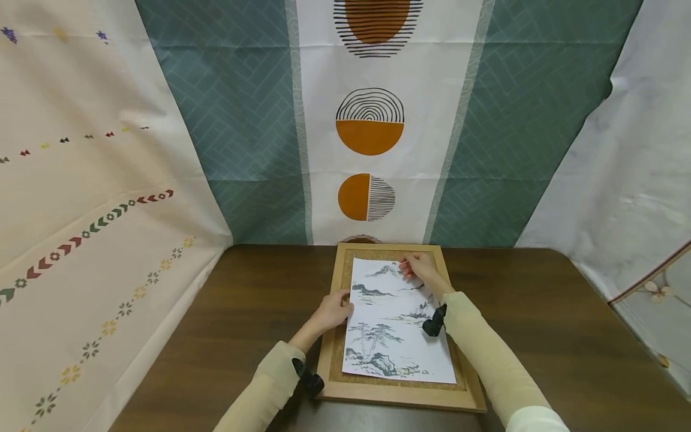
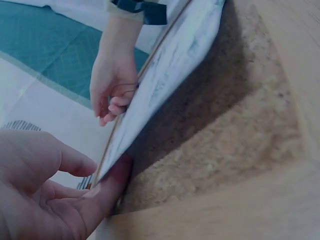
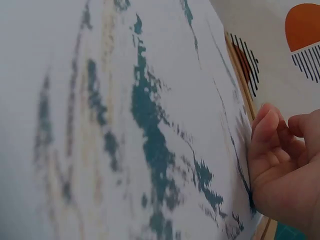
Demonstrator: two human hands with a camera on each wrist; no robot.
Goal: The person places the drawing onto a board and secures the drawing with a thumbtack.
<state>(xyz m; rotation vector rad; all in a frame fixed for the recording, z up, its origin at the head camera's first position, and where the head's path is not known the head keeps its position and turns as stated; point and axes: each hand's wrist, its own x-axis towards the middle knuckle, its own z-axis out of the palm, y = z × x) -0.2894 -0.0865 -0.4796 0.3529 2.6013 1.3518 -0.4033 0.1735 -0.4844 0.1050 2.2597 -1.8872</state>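
A white sheet of paper (image 1: 399, 318) with an ink landscape of trees, rocks and mountains lies over a wood-framed cork board (image 1: 339, 360). My left hand (image 1: 333, 309) pinches the paper's left edge, its thumb on one side and fingers on the other. In the left wrist view the paper (image 2: 165, 80) bows up from the cork (image 2: 240, 145) and shades it. At the upper right of the sheet, my right hand (image 1: 423, 270) rests by the paper with curled fingers. Up close in the right wrist view, the right hand (image 3: 285, 165) shows no object between its fingertips.
The board lies on a dark brown wooden table (image 1: 259, 300), its far edge near a hanging cloth (image 1: 372, 204) with orange and black circles. A cream patterned cloth (image 1: 108, 180) hangs at the left, a white one (image 1: 642, 180) at the right. Both wrists carry small black cameras.
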